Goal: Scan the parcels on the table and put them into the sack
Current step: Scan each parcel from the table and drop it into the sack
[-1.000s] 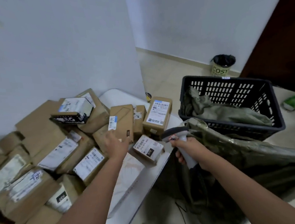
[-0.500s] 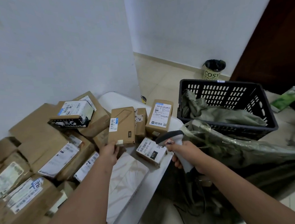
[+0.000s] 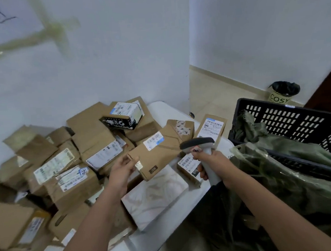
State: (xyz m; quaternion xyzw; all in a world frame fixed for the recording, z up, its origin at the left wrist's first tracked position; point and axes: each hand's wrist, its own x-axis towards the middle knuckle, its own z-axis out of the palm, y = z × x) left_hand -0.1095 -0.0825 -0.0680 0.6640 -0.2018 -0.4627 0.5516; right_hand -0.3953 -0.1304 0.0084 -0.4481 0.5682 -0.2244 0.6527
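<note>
The left hand [image 3: 122,169] pinches a flat brown cardboard parcel [image 3: 157,153] by its near corner, lifted above the white desk [image 3: 165,110], barcode label up; the right hand [image 3: 211,161] has its grip curled round a grey barcode scanner [image 3: 198,143] just beside that label; the green sack [image 3: 284,187] gapes at the right, against a black crate [image 3: 291,119].

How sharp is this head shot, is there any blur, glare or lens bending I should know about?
Head view: soft all over, with motion smear on the upper wall; the label on the parcel held by the left hand shows bars but no readable text; the scanner in the right hand is fairly crisp. Wide-angle bending tilts the wall corner. Light is flat, with no strong glare.
</note>
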